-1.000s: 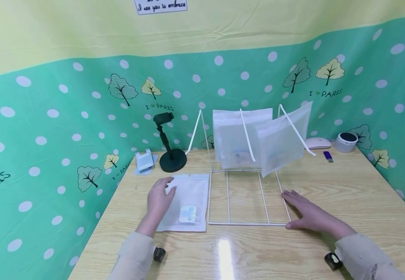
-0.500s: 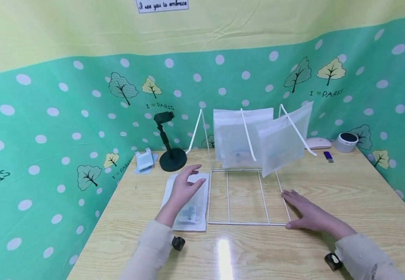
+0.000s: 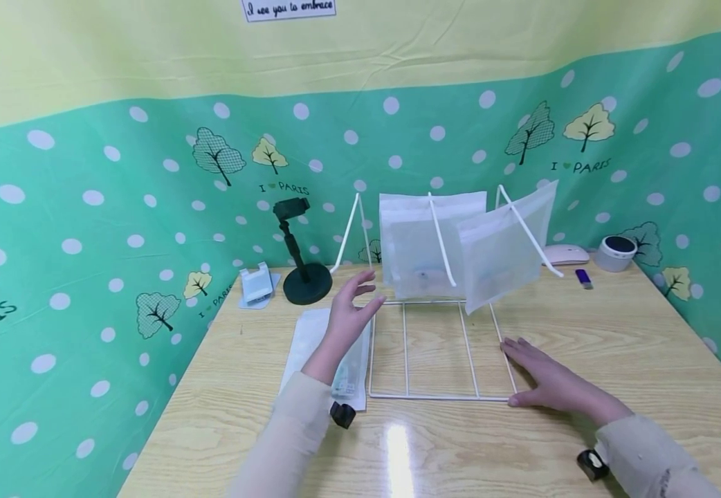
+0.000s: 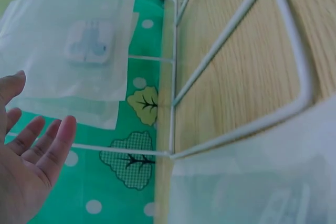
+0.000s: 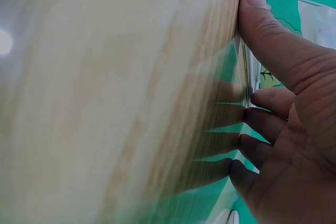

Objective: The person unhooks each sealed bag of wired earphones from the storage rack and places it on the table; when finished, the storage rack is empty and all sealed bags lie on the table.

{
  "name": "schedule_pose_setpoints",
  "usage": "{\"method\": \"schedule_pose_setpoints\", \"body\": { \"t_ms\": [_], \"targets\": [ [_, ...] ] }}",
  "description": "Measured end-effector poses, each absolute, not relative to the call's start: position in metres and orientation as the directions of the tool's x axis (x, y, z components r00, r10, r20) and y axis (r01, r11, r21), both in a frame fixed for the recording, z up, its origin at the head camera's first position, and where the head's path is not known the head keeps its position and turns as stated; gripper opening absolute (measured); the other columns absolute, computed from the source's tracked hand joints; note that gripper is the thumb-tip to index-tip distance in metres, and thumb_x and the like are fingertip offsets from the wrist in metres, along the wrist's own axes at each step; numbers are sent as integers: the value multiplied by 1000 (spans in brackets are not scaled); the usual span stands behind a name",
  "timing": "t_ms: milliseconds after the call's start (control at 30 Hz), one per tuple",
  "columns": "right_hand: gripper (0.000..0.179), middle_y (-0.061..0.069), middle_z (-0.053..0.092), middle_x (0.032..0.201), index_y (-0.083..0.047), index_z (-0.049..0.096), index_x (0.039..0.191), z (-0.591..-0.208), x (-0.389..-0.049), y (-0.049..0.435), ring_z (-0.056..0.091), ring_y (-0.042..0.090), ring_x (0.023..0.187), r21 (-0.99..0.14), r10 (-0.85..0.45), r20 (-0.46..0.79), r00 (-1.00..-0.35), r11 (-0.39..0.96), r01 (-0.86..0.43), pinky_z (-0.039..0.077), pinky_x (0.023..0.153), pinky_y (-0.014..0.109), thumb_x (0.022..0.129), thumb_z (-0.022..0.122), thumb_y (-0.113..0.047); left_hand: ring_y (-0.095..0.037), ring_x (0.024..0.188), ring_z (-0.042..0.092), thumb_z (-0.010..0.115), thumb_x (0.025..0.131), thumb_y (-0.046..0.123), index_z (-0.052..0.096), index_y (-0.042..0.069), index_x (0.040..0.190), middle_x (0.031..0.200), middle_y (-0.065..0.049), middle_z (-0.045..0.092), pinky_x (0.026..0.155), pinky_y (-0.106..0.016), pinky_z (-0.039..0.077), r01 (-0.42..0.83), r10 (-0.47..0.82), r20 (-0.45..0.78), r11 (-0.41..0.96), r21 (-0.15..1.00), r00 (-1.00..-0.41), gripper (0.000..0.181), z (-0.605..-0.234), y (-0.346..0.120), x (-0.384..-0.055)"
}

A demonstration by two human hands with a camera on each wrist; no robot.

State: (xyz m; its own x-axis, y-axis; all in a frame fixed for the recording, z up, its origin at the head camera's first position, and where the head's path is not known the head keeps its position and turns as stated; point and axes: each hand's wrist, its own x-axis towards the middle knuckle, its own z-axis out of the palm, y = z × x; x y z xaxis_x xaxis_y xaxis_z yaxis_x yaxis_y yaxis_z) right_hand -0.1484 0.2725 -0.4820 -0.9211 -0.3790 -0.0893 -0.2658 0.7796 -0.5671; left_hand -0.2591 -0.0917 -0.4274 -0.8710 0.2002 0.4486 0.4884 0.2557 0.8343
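Observation:
My left hand (image 3: 347,321) is raised, holding nothing, thumb apart from the loosely bent fingers. It hovers near the left side of a white wire rack (image 3: 441,398), above a translucent white zip bag (image 3: 306,339) lying flat on the table; my forearm hides part of that bag. Two or more similar bags (image 3: 416,242) sit in the rack's middle slot, and a tilted bag (image 3: 505,256) leans at its right. In the left wrist view, a pale square item (image 4: 89,41) shows through a bag. My right hand (image 3: 547,380) rests fingers and thumb against the rack base's right side.
Behind the rack's left stands a black stand (image 3: 308,285), with a small light-blue holder (image 3: 257,285) beside it. At back right are a mouse (image 3: 566,254), a round white speaker-like device (image 3: 616,252) and a purple USB stick (image 3: 583,279). A patterned curtain (image 3: 167,166) closes off the back.
My left hand has moved right and farther back, from over the flat bag to the rack's left side. My right hand has stayed on the rack base.

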Motion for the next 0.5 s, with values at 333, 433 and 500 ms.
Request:
{"method": "schedule_pose_setpoints", "body": {
  "t_ms": [333,433,500],
  "targets": [
    [104,28,25,154,1,32,150,-483,-149,273,18,53,138,-560,-380,-91,-920,784,-269,19,108,68,73,78,-53,-38,109,62,69,91,9,50,1,137,123,-22,58,83,-42,56,475,178,444,225,850,-878,50,-419,-71,-277],
    [104,27,25,154,1,32,150,-483,-150,273,18,53,139,-559,-378,-90,-922,785,-267,19,108,67,73,78,-53,-33,111,61,69,91,12,50,7,138,123,-18,58,78,-40,58,405,163,377,196,893,-912,51,-417,-67,-283],
    [104,27,25,154,1,32,150,-483,-150,272,18,53,139,-559,-378,-88,-922,784,-268,19,108,67,73,78,-52,-32,113,60,69,91,14,50,10,139,127,-14,57,75,-40,59,358,165,331,178,916,-929,52,-415,-64,-286]
  ]
}}
